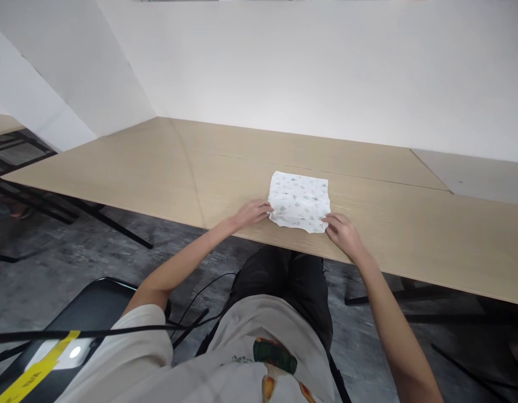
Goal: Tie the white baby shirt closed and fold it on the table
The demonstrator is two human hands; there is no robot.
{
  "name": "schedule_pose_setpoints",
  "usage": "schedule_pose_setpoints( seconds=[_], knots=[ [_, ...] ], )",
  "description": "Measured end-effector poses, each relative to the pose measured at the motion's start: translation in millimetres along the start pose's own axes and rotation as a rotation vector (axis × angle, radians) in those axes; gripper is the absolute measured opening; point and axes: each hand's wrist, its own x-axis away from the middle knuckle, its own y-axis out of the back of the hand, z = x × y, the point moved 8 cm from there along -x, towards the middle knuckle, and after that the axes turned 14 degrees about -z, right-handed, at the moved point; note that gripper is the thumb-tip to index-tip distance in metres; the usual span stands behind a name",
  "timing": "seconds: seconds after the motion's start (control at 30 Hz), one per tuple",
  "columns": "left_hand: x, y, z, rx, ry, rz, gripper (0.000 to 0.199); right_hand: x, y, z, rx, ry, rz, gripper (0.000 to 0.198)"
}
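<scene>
Two hands pinch my folded printed cloth on the tabletop: left hand and right hand, fingers clamped on near corners. Folding step; next fold needs even edges.

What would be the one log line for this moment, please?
left hand: pinches near-left corner of folded cloth | right hand: pinches near-right corner | cloth: flat on wooden table, near its front edge

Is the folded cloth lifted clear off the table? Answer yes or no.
No, the folded cloth lies flat on the table, with the left hand and right hand at its near corners.
</scene>
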Motion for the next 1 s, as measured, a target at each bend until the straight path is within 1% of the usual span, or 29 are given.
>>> schedule_pose_setpoints(
  seconds=[0.07,0.13,0.23,0.3,0.4,0.43,0.5,0.53,0.6,0.67,0.73,0.8,0.87,0.93,1.0],
  knots=[
    [-4,-2,-3,-0.061,-0.052,0.004,0.03,-4,-2,2,-0.014,-0.006,0.002,0.027],
    [-5,1,-9,-0.112,-0.107,-0.006,0.03,-6,2,4,-0.027,-0.024,-0.004,0.028],
    [-1,18,-25,-0.126,-0.166,-0.067,0.031,-6,20,8,-0.062,-0.074,0.004,0.029],
    [0,35,-37,-0.092,-0.166,-0.114,0.032,-7,33,11,-0.114,-0.127,0.029,0.031],
    [-7,60,-46,-0.012,-0.087,-0.16,0.033,-16,51,5,-0.188,-0.273,0.02,0.032],
    [-12,66,-45,0.022,-0.034,-0.177,0.034,-22,55,-1,-0.215,-0.345,0.002,0.033],
    [-27,75,-30,0.094,0.111,-0.217,0.035,-35,53,-19,-0.291,-0.502,-0.029,0.038],
    [-35,75,-18,0.131,0.191,-0.234,0.035,-43,47,-29,-0.335,-0.58,-0.034,0.041],
    [-48,67,10,0.196,0.341,-0.246,0.037,-59,28,-50,-0.409,-0.731,-0.025,0.043],
    [-57,49,40,0.237,0.463,-0.223,0.038,-74,1,-71,-0.429,-0.876,-0.009,0.04],
    [-58,27,66,0.245,0.562,-0.194,0.039,-84,-28,-86,-0.41,-0.971,0.021,0.034],
    [-51,8,84,0.229,0.626,-0.174,0.038,-89,-54,-95,-0.37,-1.001,0.062,0.029],
    [-41,-7,94,0.207,0.662,-0.159,0.038,-88,-75,-101,-0.326,-1.0,0.099,0.027],
    [-31,-18,99,0.191,0.693,-0.148,0.038,-82,-87,-109,-0.27,-0.995,0.096,0.027],
    [-24,-25,102,0.191,0.711,-0.145,0.039,-77,-90,-116,-0.204,-0.966,0.054,0.026]
  ],
)
